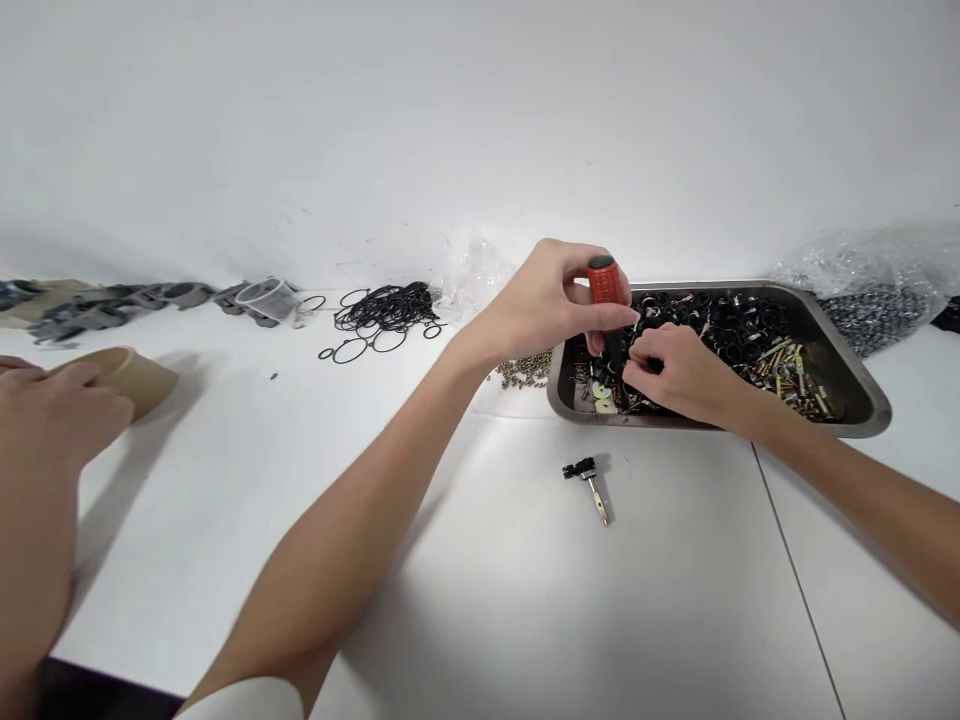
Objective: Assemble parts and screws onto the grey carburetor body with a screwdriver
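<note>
My left hand (551,295) grips a red-handled screwdriver (606,282) with a black end cap. It stands nearly upright over the left part of a metal tray (874,405), shaft pointing down; its tip is hard to make out. Beside it, my right hand (679,370) is closed with the fingertips low in the tray, and what they pinch is hidden. Black ring-like parts (731,320), brass-coloured pins (795,375) and pale washers (604,398) fill the tray. On the table in front lies a small black part with a metal stem (591,485).
Black rubber rings (394,310) and small brass pieces (525,370) lie left of the tray. A plastic bag (877,270) of small dark parts is at the right. At far left, another person's hands (56,405) hold a tan ring-shaped piece (142,380). Grey parts (112,308) line the wall.
</note>
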The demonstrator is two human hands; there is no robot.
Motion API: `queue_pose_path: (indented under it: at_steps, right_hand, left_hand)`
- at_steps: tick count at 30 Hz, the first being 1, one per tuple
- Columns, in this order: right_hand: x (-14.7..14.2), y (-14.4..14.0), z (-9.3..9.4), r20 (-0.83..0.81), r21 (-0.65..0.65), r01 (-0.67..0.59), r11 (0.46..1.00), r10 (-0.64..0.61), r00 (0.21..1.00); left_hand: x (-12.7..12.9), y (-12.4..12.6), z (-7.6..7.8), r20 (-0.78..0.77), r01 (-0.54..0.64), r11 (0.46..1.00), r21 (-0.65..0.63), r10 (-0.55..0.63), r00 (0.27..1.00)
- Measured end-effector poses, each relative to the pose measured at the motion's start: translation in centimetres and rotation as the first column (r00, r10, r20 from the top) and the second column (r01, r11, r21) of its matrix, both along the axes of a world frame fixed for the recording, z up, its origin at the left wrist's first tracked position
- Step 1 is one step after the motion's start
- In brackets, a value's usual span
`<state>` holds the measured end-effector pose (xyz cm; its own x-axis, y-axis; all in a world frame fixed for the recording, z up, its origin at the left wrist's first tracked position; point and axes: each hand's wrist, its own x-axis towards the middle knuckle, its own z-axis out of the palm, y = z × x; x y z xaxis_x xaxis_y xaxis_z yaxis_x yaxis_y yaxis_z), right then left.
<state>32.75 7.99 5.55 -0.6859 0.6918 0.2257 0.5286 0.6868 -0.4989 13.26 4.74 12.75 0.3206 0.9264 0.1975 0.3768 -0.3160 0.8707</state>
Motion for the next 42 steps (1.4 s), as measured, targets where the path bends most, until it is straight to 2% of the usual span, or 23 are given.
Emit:
queue_pose_path:
  at_steps: [4,11,14,20,31,34,37,42]
  right_hand:
    - [0.0,0.0,0.1,-0.090,-0.026,0.087,0.996,-0.089,0.992]
    - [0.1,0.0,0.0,-0.108,-0.008,0.072,0.997,-0.073,0.991]
    - [0.0,0.1,0.0,-0.091,0.016,0.053,0.998,-0.051,0.995]
    - [0.0,0.1,-0.1,-0.071,0.038,0.033,0.999,-0.030,0.997]
    - [0.1,0.1,0.0,-0.048,0.007,0.062,0.998,-0.061,0.997]
    - [0.2,0.0,-0.3,-0.029,0.076,0.094,0.993,-0.092,0.995]
    - [0.3,-0.1,-0.7,0.082,0.191,0.127,0.973,-0.145,0.986]
    - [0.5,-0.1,-1.3,0.244,0.257,0.083,0.963,-0.148,0.958]
  left_hand:
    - [0.0,0.5,-0.9,-0.021,-0.053,0.995,0.081,0.055,0.998]
    - [-0.5,0.9,-1.1,-0.061,-0.083,0.975,0.204,0.097,0.993]
    - [-0.7,1.1,-1.2,-0.079,-0.076,0.973,0.219,0.095,0.992]
    - [-1.2,1.1,-1.2,-0.114,-0.061,0.977,0.206,0.086,0.990]
    - [-1.0,0.7,-0.5,-0.059,-0.048,0.997,0.061,0.052,0.997]
    - [-1.0,0.7,-0.5,-0.048,-0.051,0.997,0.053,0.054,0.997]
    - [-1.0,0.8,-0.6,-0.041,-0.067,0.996,0.052,0.070,0.997]
    - [-0.9,1.0,-0.8,-0.036,-0.078,0.995,0.055,0.080,0.996]
